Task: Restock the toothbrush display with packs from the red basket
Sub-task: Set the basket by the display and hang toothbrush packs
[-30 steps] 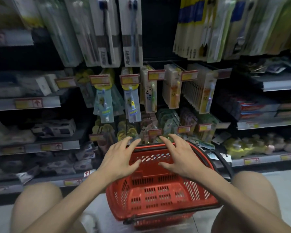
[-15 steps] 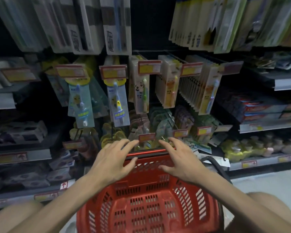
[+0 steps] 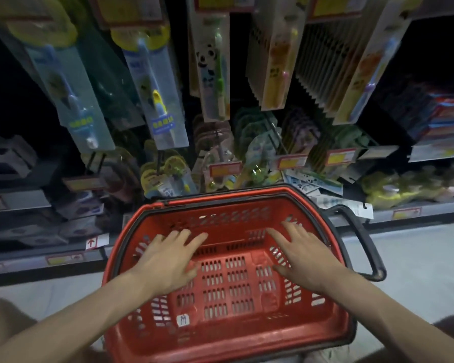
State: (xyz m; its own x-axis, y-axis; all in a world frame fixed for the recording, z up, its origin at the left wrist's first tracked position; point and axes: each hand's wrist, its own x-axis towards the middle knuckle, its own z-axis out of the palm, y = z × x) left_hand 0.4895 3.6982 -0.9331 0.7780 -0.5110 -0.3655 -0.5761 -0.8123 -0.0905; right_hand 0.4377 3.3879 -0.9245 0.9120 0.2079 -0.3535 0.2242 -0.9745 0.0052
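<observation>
The red basket [image 3: 236, 334] sits on the floor between my knees, its slotted bottom bare with only a small white sticker [image 3: 183, 320]. My left hand [image 3: 168, 260] hovers over its left half, fingers spread, holding nothing. My right hand [image 3: 303, 255] hovers over the right half, also spread and holding nothing. Toothbrush packs [image 3: 163, 100] hang on pegs above, including a panda pack [image 3: 211, 72]. More packs [image 3: 168, 176] hang low just behind the basket's far rim.
The basket's black handle [image 3: 362, 242] lies folded out to the right. Loose packs [image 3: 312, 183] lie on the bottom shelf behind it. Boxed goods [image 3: 8, 158] fill shelves on the left, yellow items [image 3: 393, 189] on the right. Pale floor [image 3: 417, 271] surrounds the basket.
The view has tilted down and closer. Both hands have dropped from the basket's far rim to over its inside, fingers still spread.
</observation>
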